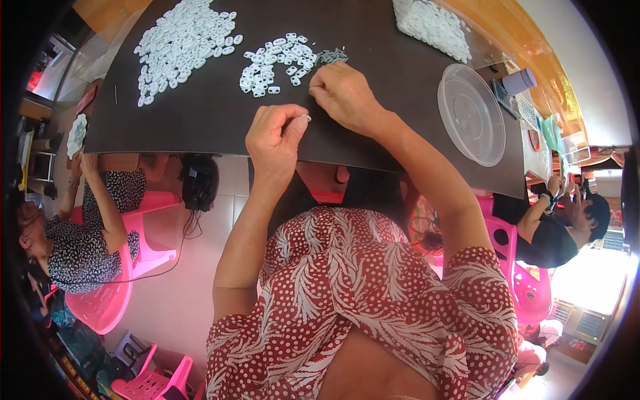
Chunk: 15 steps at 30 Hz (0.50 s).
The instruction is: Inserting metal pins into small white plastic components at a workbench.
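My left hand [275, 137] is closed in a pinch over the near part of the dark table. Between its thumb and forefinger shows the tip of a small white plastic piece [307, 117]. My right hand [347, 93] has its fingers curled together just in front of a little heap of grey slim parts [331, 55]. What its fingertips hold, if anything, is hidden. Beyond my left hand lies a loose group of small white pieces with holes [272, 61]. Farther left spreads a large pile of white oval pieces [180, 43].
A round clear plastic lid [471, 115] lies on the table [393, 80] at the right. Behind it sits a clear bag of white pieces [433, 30]. A grey-lilac cup [519, 81] stands at the right edge. Other people sit on pink chairs to both sides.
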{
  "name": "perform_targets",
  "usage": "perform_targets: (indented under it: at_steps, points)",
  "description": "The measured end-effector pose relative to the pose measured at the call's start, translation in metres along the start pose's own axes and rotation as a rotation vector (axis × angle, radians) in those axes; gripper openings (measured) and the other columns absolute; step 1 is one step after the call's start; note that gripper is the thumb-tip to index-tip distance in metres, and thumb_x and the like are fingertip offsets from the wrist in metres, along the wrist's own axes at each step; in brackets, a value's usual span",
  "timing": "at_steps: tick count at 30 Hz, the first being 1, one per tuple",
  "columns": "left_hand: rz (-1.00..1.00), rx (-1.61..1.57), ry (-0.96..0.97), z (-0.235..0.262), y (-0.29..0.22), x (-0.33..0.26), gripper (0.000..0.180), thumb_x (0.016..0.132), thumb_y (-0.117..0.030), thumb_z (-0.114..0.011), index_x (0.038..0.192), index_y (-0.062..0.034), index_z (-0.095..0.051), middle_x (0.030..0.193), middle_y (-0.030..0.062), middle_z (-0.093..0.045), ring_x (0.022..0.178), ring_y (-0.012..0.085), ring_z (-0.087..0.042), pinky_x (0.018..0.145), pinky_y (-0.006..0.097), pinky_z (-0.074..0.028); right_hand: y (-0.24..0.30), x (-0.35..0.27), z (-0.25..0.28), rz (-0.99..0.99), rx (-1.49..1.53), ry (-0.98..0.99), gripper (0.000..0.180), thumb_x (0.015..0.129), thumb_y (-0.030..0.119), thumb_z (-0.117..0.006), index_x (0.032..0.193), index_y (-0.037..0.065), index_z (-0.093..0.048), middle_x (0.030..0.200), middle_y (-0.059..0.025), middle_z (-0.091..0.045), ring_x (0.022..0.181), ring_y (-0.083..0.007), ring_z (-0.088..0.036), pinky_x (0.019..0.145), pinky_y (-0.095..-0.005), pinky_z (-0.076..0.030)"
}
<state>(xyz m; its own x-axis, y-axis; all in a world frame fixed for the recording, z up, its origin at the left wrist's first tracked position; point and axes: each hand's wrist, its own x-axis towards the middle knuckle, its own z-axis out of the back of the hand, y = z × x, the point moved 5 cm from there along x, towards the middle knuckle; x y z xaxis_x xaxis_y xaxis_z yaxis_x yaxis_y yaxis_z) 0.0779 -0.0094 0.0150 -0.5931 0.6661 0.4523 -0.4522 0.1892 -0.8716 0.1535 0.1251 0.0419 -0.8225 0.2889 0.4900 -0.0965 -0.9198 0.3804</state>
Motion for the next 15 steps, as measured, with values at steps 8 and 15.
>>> perform_targets:
  at_steps: [8, 15]
  points:
    - [0.371, -0.642, 0.05, -0.004, -0.004, 0.005, 0.01, 0.088, -0.003, -0.059, 0.096, 0.0023, -0.061, 0.086, 0.004, -0.063, 0.079, 0.0096, -0.06, 0.067, 0.021, -0.046, 0.005, -0.03, 0.02, -0.486, 0.525, -0.007, 0.01, 0.078, 0.005, -0.063, 0.086, -0.001, -0.061, 0.072, -0.0067, -0.061, 0.066, -0.0135, -0.057, 0.062, -0.0277, -0.046]
    - [0.312, -0.57, 0.036, -0.007, -0.022, -0.005, 0.019, 0.087, -0.004, -0.061, 0.103, 0.0038, -0.063, 0.086, 0.0066, -0.065, 0.077, 0.0109, -0.061, 0.067, 0.021, -0.046, 0.031, -0.036, 0.029, -0.444, 0.759, -0.025, 0.011, 0.081, 0.001, -0.064, 0.092, 0.0, -0.063, 0.082, -0.0005, -0.062, 0.073, -0.0046, -0.055, 0.067, -0.0194, -0.046]
